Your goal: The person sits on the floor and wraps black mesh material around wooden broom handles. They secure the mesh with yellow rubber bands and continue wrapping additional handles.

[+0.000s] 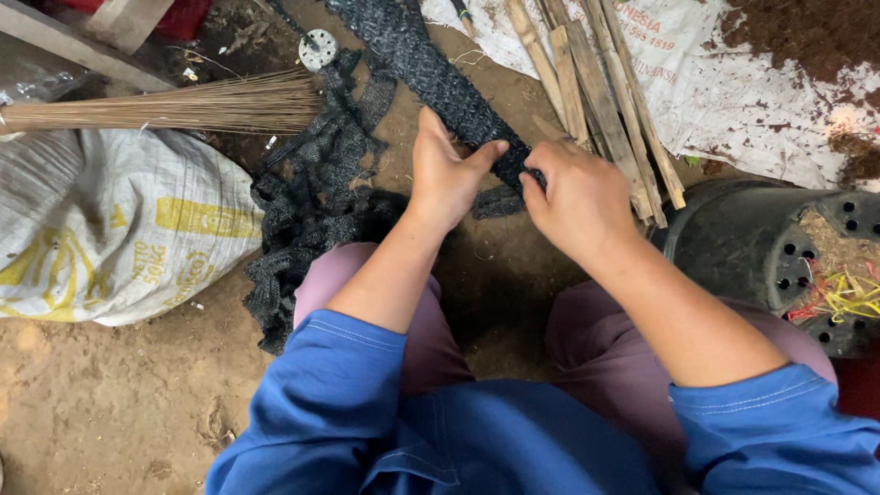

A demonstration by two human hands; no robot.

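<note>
A bare dirt floor (110, 403) carries everything. On it lie a white woven sack (101, 229) with yellow print at left, a stick broom (183, 105) above it, a heap of black mesh netting (312, 197) in the middle, split bamboo slats (596, 82) on a soil-strewn white plastic sheet (761, 101) at upper right, and a black perforated pot (761, 247) on its side.

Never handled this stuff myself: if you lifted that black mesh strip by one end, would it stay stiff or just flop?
Probably flop: the mesh strip bends where the left hand and right hand pinch it, and the rest lies crumpled in loose folds. It looks light for its size, being open weave. Its rough texture likely grips rather than slips.
</note>
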